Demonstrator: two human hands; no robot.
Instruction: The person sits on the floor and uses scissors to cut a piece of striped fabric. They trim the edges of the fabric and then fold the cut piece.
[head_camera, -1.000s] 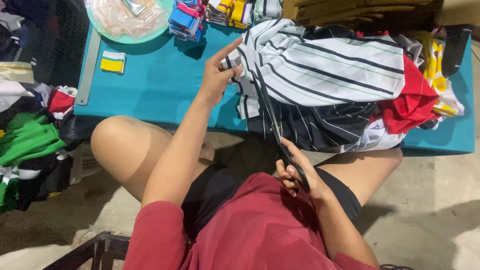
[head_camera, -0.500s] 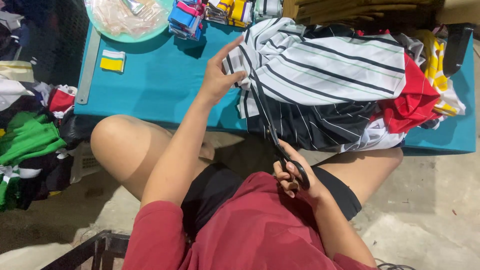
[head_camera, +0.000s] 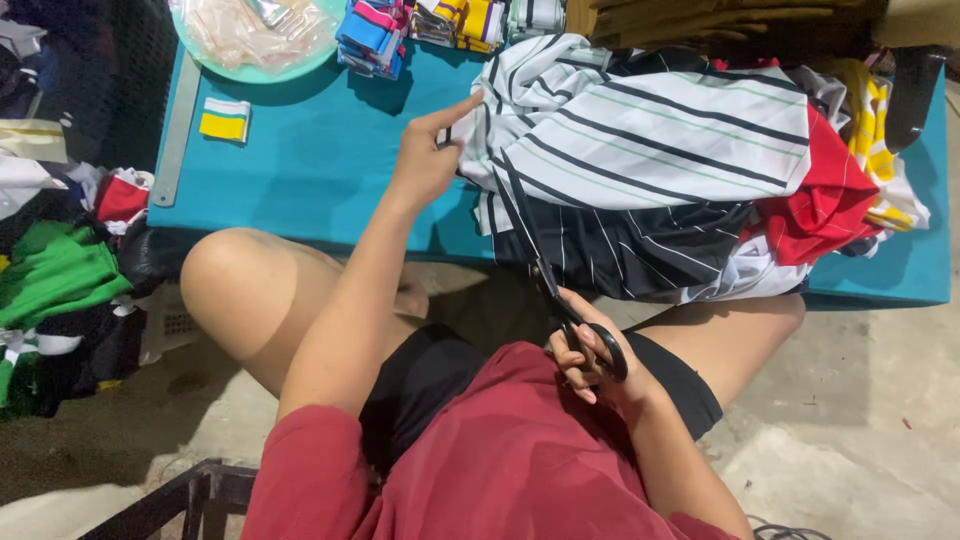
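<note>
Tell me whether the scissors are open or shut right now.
Shut, or nearly: the scissors show as one dark line along the edge of the striped white cloth, with no gap visible between the blades. The right hand grips the handles.

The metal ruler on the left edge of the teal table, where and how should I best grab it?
Probably pinch the metal ruler near its lower end, coming from the left: it lies flat along the teal table edge, and its top end sits by the green plate.

Even, fairly bright light is being thrown from above onto the teal table (head_camera: 300, 170), with no glare showing. Soft shadows are being cast under its front edge and around the legs. The left edge is being lost in darkness. Focus is being held sharp throughout.
</note>
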